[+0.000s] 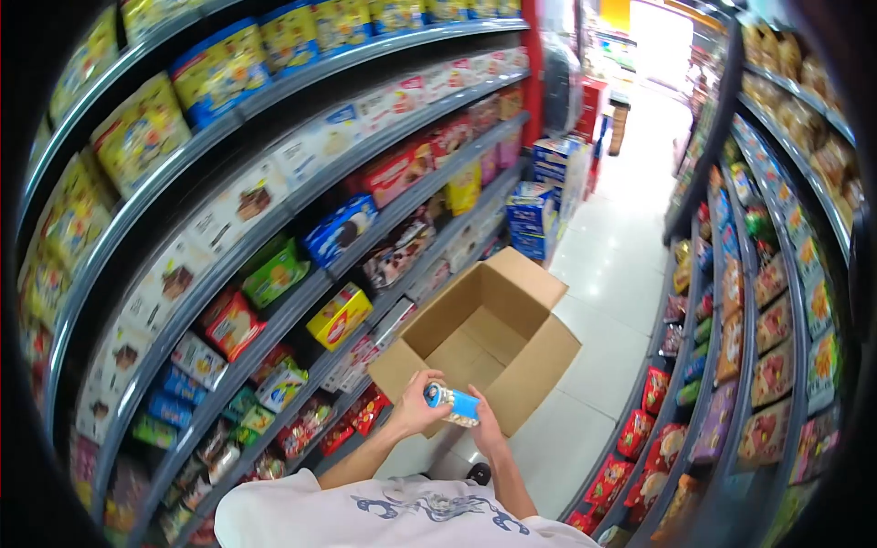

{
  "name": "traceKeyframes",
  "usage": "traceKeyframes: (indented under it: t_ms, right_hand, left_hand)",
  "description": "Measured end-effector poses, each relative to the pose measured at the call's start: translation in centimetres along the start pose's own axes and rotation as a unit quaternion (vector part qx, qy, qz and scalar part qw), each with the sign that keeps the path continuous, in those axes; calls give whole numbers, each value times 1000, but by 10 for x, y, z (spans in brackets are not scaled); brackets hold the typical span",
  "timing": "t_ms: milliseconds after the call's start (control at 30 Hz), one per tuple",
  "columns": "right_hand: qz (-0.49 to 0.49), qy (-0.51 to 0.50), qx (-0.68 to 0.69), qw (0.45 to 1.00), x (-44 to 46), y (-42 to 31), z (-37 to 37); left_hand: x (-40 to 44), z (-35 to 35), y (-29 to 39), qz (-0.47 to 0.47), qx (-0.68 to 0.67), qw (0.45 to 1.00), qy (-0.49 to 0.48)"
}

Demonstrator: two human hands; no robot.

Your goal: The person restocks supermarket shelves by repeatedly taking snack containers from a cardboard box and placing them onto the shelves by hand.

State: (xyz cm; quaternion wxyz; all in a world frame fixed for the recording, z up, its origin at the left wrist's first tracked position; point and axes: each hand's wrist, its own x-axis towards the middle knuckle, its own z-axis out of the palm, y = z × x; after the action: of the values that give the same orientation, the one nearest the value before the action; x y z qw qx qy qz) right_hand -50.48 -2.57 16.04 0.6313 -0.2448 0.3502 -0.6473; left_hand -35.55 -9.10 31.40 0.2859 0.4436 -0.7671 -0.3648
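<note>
Slanting crosswise, down rightward, blue container (pixel 453 405)

Shelving unit, left side of view (pixel 365 55): multiple curved-looking tiers with grey front edges. Upper tier: yellow-and-blue snack bags (pixel 224 73), arranged in a row. Tier below: white printed cartons (pixel 248 199). Lower tiers: green packet (pixel 276 273) beside red packet (pixel 233 325); yellow carton (pixel 339 316). Red upright post (pixel 533 87): at the far end of the unit. Blue cartons (pixel 532 212): stacked near the post. Shelving unit, right side of view (pixel 802 155): red packets (pixel 655 390) and purple packets (pixel 715 420). Aisle floor (pixel 607 301): glossy pale tiles, between the units.
</note>
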Motion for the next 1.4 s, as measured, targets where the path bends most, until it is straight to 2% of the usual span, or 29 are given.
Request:
traceKeyframes:
  t_ms: [33,100,167,233,267,300,400,467,700,800,900,967,1000,1033,1067,1133,1167,1233,1400]
  right_hand:
    - [39,-19,33,998,-4,-11,18]
    - [143,-33,95,985,-12,-28,55]
    - [224,-76,73,969,-10,-28,80]
    - [280,-119,36,952,-19,-43,123]
    - [266,-162,30,950,-24,-39,132]
    - [268,-248,96,926,-24,-25,131]
    - [324,-308,97,889,-51,-10,174]
    - [344,-350,117,864,-72,10,200]
    - [447,-388,152,791,-173,81,259]
    - [416,-333,93,841,-226,105,277]
    - [345,-343,-12,873,-264,127,306]
    - [206,-350,-207,890,-284,140,327]
    - [126,-347,-300,880,-293,144,337]
    - [80,-356,-339,867,-306,144,353]
    - [37,-387,-346,854,-311,150,359]
    - [-42,-455,-351,817,-323,166,369]
    - [60,-480,-297,823,-326,175,370]
    - [267,-506,-185,799,-327,192,373]
    - [344,-597,-142,710,-338,217,422]
  left_hand:
    - [-9,-6,2,-30,4,1000,8]
    - [-24,-23,12,-17,14,996,85]
    - [-39,-44,8,8,20,986,167]
    - [-62,-73,4,-26,-23,984,172]
    - [-74,-84,0,-6,-44,978,205]
    - [-89,-97,-2,-5,-98,969,227]
    - [-141,-137,-10,-36,-228,939,256]
    - [-184,-157,-13,-39,-269,916,293]
    - [-325,-179,-44,-34,-429,834,347]
    - [-382,-185,-52,-33,-463,806,367]
    - [-441,-192,-50,-67,-454,786,413]
    - [-477,-198,-40,-87,-428,779,450]
    - [-492,-200,-38,-90,-421,773,467]
    - [-504,-200,-39,-93,-415,764,485]
    - [-516,-200,-40,-96,-410,754,505]
    - [-538,-206,-44,-33,-480,688,543]
    - [-549,-208,-46,-1,-509,651,562]
    - [-569,-212,-54,33,-525,623,579]
    - [-605,-233,-55,64,-489,582,647]
